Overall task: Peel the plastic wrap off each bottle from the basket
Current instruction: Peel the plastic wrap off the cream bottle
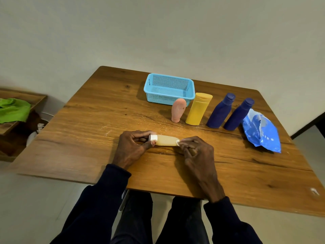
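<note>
A small pale amber bottle (166, 140) with a white cap lies sideways just above the wooden table (88, 120). My left hand (133, 147) grips its capped end between thumb and fingers. My right hand (197, 152) pinches the bottle's other end, fingers curled. Whether plastic wrap covers it, I cannot tell. The blue mesh basket (168, 88) at the back holds nothing visible. In front of it stand a pink bottle (178, 110), a yellow bottle (198, 109) and two dark blue bottles (220, 110) (238, 114).
Crumpled blue plastic wrap (260, 131) lies at the right of the row of bottles. A low wooden shelf (26, 101) with a green cloth (13, 110) stands left of the table. The wall runs behind the table's far edge.
</note>
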